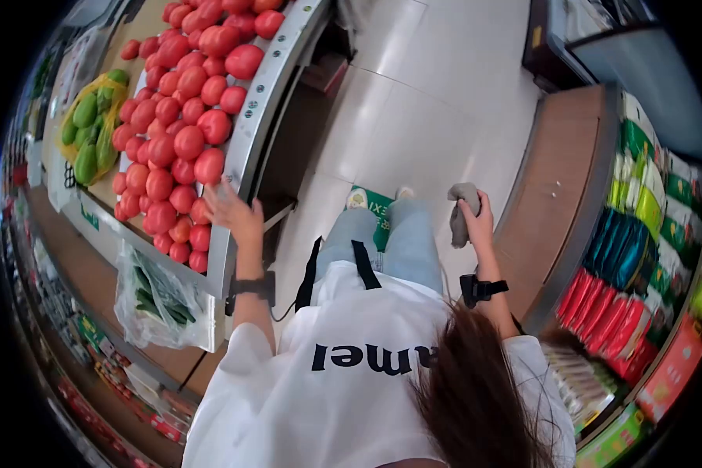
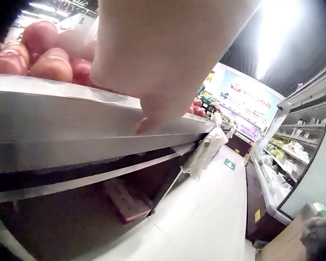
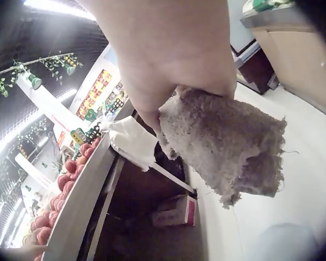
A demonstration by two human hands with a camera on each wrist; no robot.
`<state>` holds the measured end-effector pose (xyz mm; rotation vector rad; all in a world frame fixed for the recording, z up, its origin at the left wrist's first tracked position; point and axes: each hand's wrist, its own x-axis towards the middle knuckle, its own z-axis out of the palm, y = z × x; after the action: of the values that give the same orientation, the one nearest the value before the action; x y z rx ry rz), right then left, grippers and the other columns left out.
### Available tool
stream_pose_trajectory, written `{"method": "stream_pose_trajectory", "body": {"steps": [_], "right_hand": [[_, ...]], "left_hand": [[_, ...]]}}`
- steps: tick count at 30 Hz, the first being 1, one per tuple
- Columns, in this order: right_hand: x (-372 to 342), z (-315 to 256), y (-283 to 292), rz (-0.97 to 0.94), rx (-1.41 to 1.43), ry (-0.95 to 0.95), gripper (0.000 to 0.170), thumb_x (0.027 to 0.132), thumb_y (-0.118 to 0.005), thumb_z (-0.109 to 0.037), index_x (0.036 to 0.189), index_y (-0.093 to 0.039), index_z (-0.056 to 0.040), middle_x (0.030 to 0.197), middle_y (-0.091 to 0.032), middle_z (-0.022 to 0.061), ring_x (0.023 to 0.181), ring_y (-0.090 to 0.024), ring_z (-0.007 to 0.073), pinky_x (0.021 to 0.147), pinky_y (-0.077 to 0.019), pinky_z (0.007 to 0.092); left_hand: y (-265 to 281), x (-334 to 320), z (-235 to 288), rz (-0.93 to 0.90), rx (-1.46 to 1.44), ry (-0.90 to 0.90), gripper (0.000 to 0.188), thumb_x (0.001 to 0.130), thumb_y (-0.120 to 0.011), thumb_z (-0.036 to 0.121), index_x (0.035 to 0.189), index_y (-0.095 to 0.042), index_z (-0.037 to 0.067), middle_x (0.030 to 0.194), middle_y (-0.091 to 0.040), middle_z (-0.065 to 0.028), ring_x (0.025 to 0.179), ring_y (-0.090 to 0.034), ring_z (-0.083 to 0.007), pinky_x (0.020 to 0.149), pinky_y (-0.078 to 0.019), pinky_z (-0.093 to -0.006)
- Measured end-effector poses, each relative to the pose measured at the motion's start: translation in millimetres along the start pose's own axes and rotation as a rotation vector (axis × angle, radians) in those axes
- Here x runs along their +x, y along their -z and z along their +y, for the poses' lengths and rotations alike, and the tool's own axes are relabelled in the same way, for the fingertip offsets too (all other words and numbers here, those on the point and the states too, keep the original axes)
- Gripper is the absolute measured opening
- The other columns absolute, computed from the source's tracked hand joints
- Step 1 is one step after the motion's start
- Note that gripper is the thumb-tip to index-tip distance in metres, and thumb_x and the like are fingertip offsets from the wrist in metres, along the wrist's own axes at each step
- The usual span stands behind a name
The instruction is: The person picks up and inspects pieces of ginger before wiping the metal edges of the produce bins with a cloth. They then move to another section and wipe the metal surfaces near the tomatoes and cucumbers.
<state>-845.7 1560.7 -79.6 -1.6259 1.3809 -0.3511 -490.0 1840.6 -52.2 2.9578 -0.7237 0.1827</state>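
Observation:
In the head view my left hand (image 1: 234,214) is spread with fingers apart over the edge of a stand of red tomatoes (image 1: 161,148); whether the fingertips touch a tomato I cannot tell. The left wrist view has this hand (image 2: 157,81) at the stand's metal rim (image 2: 54,117), its fingers mostly hidden. A grey cloth (image 1: 459,214) hangs from my right hand (image 1: 477,218), away from the stand above the floor. Seen from the right wrist, the cloth (image 3: 223,141) is rough and frayed, pinched by the right hand (image 3: 174,60).
Green vegetables in a yellow net (image 1: 93,125) lie beyond the tomatoes, and a bagged green vegetable (image 1: 160,300) is at the stand's near end. Shelves with coloured packets (image 1: 608,312) stand on the right. A box (image 3: 176,212) sits under the stand, beside the tiled floor (image 1: 398,117).

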Motion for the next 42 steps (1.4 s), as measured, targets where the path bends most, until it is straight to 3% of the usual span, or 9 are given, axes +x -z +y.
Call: {"method": "stream_pose_trajectory", "body": {"steps": [4,15,19,25,27,29,31,36,42], "right_hand": [[-50,22,-1,0.054,0.038,-0.049,0.046,0.080,-0.065,-0.022,0.117,-0.048,-0.0009,0.106,-0.059,0.0161,0.098,-0.057,0.0232,0.084,-0.0445,0.0331],[-213,119,1,0.239,0.182,-0.097,0.049,0.080,-0.066,-0.024,0.117,-0.047,0.0006,0.107,-0.059,0.0163,0.098,-0.058,0.0247,0.084,-0.0450,0.0336],[-300,168,7,0.281,0.116,-0.188,0.049,0.079,-0.066,-0.024,0.117,-0.047,0.0002,0.106,-0.059,0.0183,0.098,-0.058,0.0277,0.085,-0.0448,0.0351],[-402,223,11,0.334,0.056,-0.343,0.048,0.078,-0.067,-0.025,0.115,-0.048,-0.0002,0.107,-0.059,0.0206,0.100,-0.057,0.0305,0.085,-0.0447,0.0363],[-426,241,5,0.356,0.050,-0.382,0.049,0.078,-0.067,-0.025,0.115,-0.048,0.0004,0.107,-0.059,0.0211,0.100,-0.057,0.0313,0.085,-0.0447,0.0368],[-449,252,-2,0.383,0.086,-0.413,0.050,0.078,-0.067,-0.026,0.115,-0.048,0.0009,0.107,-0.058,0.0216,0.101,-0.057,0.0320,0.086,-0.0445,0.0374],[-469,268,-15,0.403,0.073,-0.453,0.051,0.078,-0.067,-0.028,0.115,-0.048,0.0010,0.108,-0.058,0.0219,0.101,-0.057,0.0321,0.086,-0.0443,0.0377],[-531,273,-53,0.413,0.067,-0.550,0.051,0.078,-0.067,-0.029,0.115,-0.048,0.0006,0.108,-0.058,0.0215,0.100,-0.057,0.0317,0.086,-0.0443,0.0373],[-606,246,-113,0.459,0.081,-0.581,0.047,0.078,-0.067,-0.028,0.113,-0.050,-0.0021,0.101,-0.061,0.0177,0.093,-0.059,0.0259,0.081,-0.0456,0.0343]], "left_hand": [[-8,-29,-23,-0.121,0.097,0.080,0.095,0.070,-0.068,0.023,0.144,-0.009,0.010,0.146,-0.005,-0.0242,0.136,-0.001,-0.0400,0.104,-0.0052,-0.0618],[-4,-123,-17,-0.086,-0.066,-0.213,0.095,0.074,-0.066,0.026,0.145,-0.005,0.011,0.147,-0.001,-0.0241,0.136,-0.005,-0.0404,0.105,-0.0079,-0.0601],[6,-181,-38,-0.219,-0.097,-0.308,0.093,0.074,-0.066,0.025,0.145,-0.007,0.011,0.147,-0.004,-0.0235,0.136,-0.006,-0.0400,0.106,-0.0108,-0.0562],[2,-240,-92,-0.312,-0.125,-0.415,0.085,0.075,-0.067,0.023,0.143,-0.017,0.011,0.143,-0.017,-0.0259,0.131,-0.019,-0.0415,0.104,-0.0195,-0.0523],[3,-247,-103,-0.576,-0.216,-0.499,0.082,0.075,-0.068,0.024,0.141,-0.021,0.010,0.142,-0.019,-0.0268,0.129,-0.022,-0.0434,0.103,-0.0252,-0.0495],[5,-254,-105,-0.604,-0.172,-0.550,0.070,0.078,-0.064,0.026,0.137,-0.030,0.009,0.138,-0.032,-0.0239,0.125,-0.033,-0.0400,0.100,-0.0324,-0.0441],[2,-254,-105,-1.007,-0.255,-0.453,0.059,0.082,-0.058,0.029,0.133,-0.037,0.008,0.130,-0.045,-0.0190,0.118,-0.045,-0.0346,0.098,-0.0365,-0.0404],[22,-268,-91,-0.861,-0.273,-0.750,0.045,0.085,-0.054,0.026,0.124,-0.048,0.004,0.119,-0.054,-0.0197,0.110,-0.051,-0.0352,0.094,-0.0403,-0.0392],[12,-293,-140,-0.934,-0.399,-0.816,0.044,0.085,-0.054,0.026,0.122,-0.049,0.004,0.114,-0.056,-0.0213,0.106,-0.053,-0.0365,0.092,-0.0414,-0.0411]]}}
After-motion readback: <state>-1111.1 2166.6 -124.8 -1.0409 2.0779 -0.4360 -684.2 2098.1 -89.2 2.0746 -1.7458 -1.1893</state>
